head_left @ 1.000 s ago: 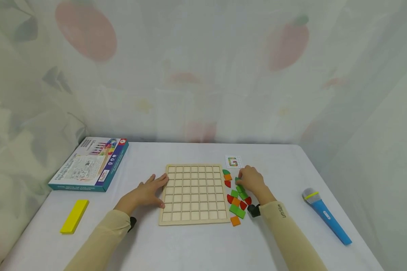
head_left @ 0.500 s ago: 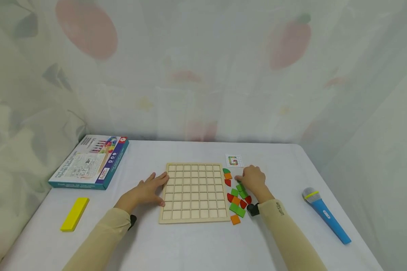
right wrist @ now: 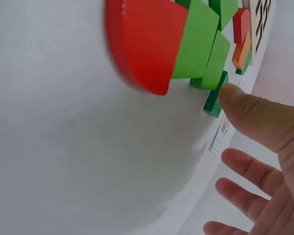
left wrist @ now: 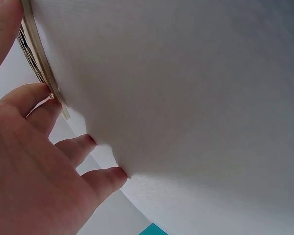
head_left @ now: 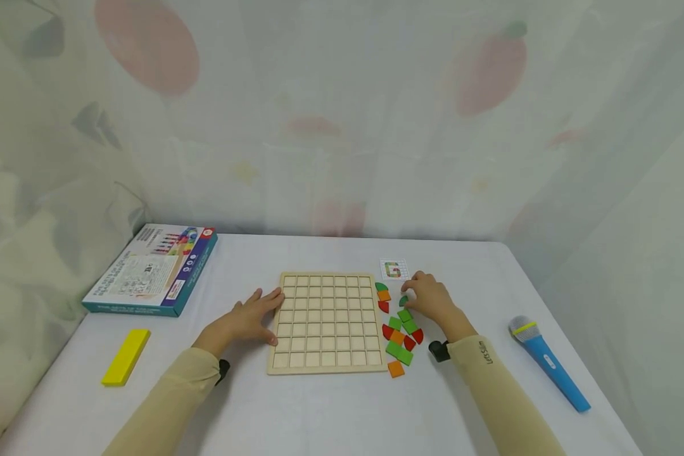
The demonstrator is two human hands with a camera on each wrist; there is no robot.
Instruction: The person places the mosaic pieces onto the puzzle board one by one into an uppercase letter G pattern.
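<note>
My left hand (head_left: 242, 320) rests at the left edge of a wooden grid board (head_left: 332, 371), fingers spread. In the left wrist view, thumb and fingertips touch the board's side (left wrist: 45, 63) while the other fingers reach onto the cloth. My right hand (head_left: 433, 300) is beyond the board's right side, fingers apart and holding nothing. Its thumb (right wrist: 235, 98) is right at a dark green rounded block (right wrist: 213, 103). Nearer me lie light green blocks (head_left: 405, 315), red quarter-round blocks (head_left: 417, 335) and orange square blocks (head_left: 396, 369).
A small pattern card (head_left: 394, 270) lies behind the blocks. On the left are a flat game box (head_left: 148, 272) and a yellow bar (head_left: 126, 357). A blue toy microphone (head_left: 553, 367) lies at the right. A printed curtain (head_left: 330, 158) hangs behind the table.
My right hand has drawn back slightly to the right and its fingers have spread, uncovering the dark green block. The left hand stays at the board's edge.
</note>
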